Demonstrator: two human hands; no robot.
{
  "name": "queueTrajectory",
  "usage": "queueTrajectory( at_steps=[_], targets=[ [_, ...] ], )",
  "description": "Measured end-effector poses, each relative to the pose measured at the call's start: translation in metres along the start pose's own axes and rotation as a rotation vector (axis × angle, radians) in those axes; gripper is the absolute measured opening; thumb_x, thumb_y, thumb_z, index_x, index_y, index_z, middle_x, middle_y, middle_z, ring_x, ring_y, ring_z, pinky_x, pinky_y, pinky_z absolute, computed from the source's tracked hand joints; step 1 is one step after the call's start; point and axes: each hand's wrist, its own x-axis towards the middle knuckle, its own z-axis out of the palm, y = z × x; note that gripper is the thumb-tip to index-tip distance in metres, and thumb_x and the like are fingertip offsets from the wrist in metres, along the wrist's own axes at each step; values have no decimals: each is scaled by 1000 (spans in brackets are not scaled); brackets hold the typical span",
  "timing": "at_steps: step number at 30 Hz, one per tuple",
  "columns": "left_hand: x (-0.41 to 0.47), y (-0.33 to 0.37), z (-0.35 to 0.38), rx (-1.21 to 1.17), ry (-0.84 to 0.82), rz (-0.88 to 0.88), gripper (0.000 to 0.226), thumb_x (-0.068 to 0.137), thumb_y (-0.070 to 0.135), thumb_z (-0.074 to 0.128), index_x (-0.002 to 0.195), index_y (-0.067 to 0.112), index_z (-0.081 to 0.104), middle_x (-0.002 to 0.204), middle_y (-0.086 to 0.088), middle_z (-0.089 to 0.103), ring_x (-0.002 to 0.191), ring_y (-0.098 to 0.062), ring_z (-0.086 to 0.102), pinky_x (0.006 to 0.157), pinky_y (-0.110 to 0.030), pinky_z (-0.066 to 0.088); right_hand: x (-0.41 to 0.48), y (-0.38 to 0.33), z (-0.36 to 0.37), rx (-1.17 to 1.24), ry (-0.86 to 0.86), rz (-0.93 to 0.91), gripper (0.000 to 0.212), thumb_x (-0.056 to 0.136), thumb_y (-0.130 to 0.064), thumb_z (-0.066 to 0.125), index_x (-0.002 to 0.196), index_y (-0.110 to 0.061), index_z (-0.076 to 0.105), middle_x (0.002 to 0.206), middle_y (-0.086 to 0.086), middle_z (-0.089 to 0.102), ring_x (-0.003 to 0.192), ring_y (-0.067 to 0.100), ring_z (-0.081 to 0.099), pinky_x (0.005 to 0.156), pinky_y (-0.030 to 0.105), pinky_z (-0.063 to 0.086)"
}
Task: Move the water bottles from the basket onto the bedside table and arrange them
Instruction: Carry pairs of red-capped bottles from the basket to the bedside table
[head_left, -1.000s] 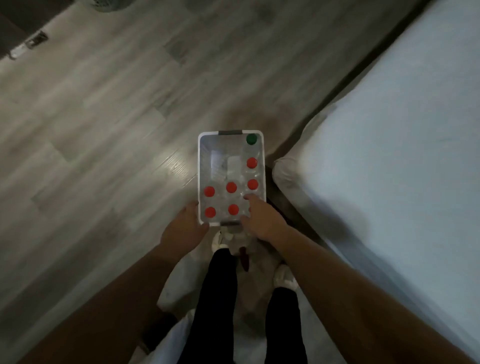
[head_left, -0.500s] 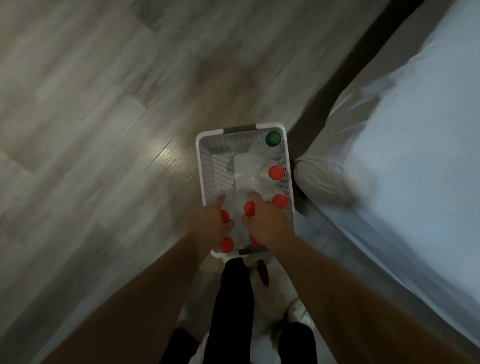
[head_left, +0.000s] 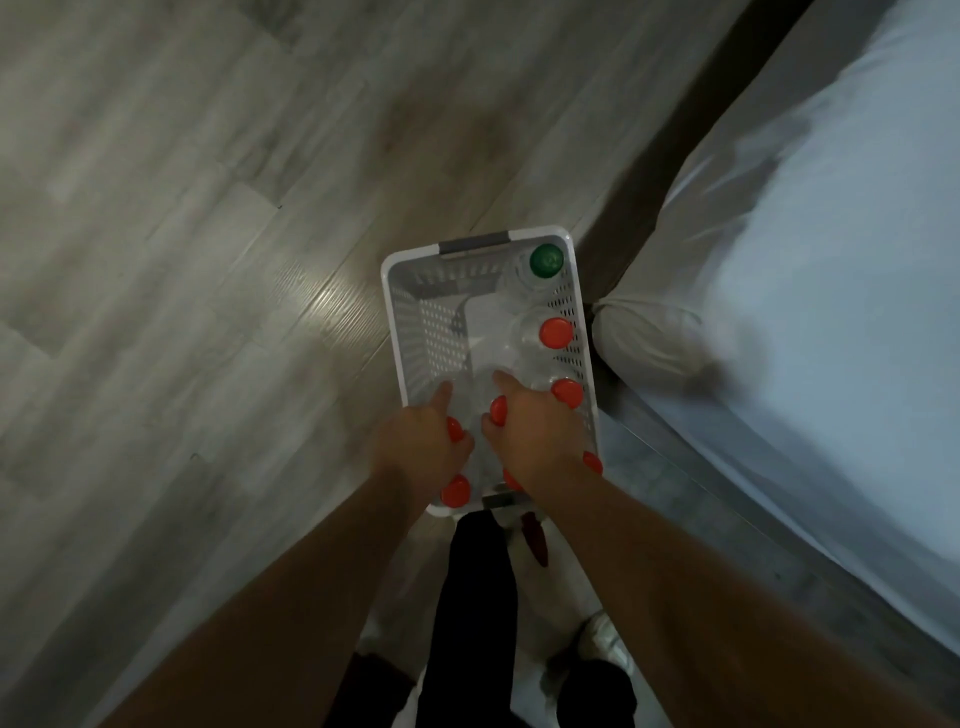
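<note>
Bottles (head_left: 556, 332) stand upright in the basket (head_left: 415, 322), straight below. Your left hand (head_left: 415, 447) and right hand (head_left: 524, 431) each cover one; grip unclear.

Bedroom in a home, I'm stood by the bed (head_left: 831, 364).
It's on my right w/ pale sheet (head_left: 649, 338) tucked round its corner & a dark frame (head_left: 696, 130) under it; grey wood-look plank floor (head_left: 208, 234), lit dim w/ one light glare on the boards; white perforated plastic basket (head_left: 415, 332) of water bottles (head_left: 556, 332) on the floor just beside the bed – household stuff.
</note>
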Motion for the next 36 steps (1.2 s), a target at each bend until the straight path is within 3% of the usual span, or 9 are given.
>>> queueTrajectory(
  at_steps=[5, 9, 14, 18, 21, 24, 26, 29, 36],
  targets=[
    [0, -2, -7, 6, -32, 34, 63, 93, 40, 45, 149, 23, 19, 97, -4, 66, 83, -17, 63, 70, -27, 51, 0, 5, 6, 28, 2, -8, 33, 93, -35, 47, 126, -29, 44, 99, 1, 65, 92, 21, 63, 79, 34, 50],
    [-4, -2, -23, -50, -47, -17, 60, 96, 36, 43, 149, 21, 22, 118, -7, 62, 100, -22, 61, 74, -25, 42, -1, 8, 8, 47, 25, -10, 25, 92, -35, 48, 116, -29, 50, 95, -2, 65, 83, 17, 62, 73, 29, 46],
    [-29, 5, -33, -113, 11, 26, 48, 95, 33, 46, 139, 16, 38, 100, -6, 67, 77, -18, 63, 69, -28, 51, -21, 3, -6, 55, 96, -36, 17, 91, -35, 47, 104, -28, 55, 83, -7, 61, 69, 9, 50, 67, 25, 39],
    [-61, 5, -48, -162, 16, -23, 54, 91, 45, 46, 141, 27, 36, 95, 0, 69, 69, -20, 67, 71, -38, 59, -49, -2, -21, 86, 109, -62, 32, 89, -42, 38, 110, -26, 56, 97, -4, 65, 80, 12, 56, 84, 32, 51],
    [-101, 15, -69, -176, 95, -12, 48, 90, 43, 49, 136, 33, 43, 93, 8, 68, 76, -13, 64, 73, -29, 55, -87, -2, -46, 224, 125, -7, 40, 90, -45, 48, 127, -29, 53, 114, -2, 64, 102, 17, 60, 93, 29, 45],
    [-151, 34, -102, -168, 201, 36, 42, 91, 38, 52, 133, 34, 49, 98, 6, 69, 80, -11, 61, 71, -23, 44, -133, -3, -79, 414, 158, 62, 40, 88, -43, 57, 126, -31, 54, 116, 0, 64, 106, 19, 60, 98, 35, 46],
    [-182, 50, -121, -136, 239, 56, 43, 90, 40, 53, 133, 35, 50, 104, 5, 70, 84, -12, 62, 73, -22, 42, -164, 0, -96, 531, 210, 99, 40, 85, -44, 61, 123, -35, 56, 113, -1, 67, 103, 18, 62, 95, 39, 50],
    [-220, 75, -140, -123, 278, 93, 44, 85, 44, 59, 128, 37, 54, 104, 3, 72, 91, -17, 66, 76, -26, 46, -214, 10, -115, 618, 303, 130, 41, 80, -43, 67, 120, -36, 60, 106, -5, 70, 94, 10, 65, 90, 31, 54],
    [-295, 144, -141, -127, 301, 353, 32, 83, 43, 62, 113, 32, 62, 97, 5, 71, 80, -10, 65, 72, -25, 52, -341, 74, -139, 709, 569, 176, 27, 73, -27, 74, 100, -30, 71, 88, -8, 73, 83, 6, 66, 76, 20, 50]
  ],
)
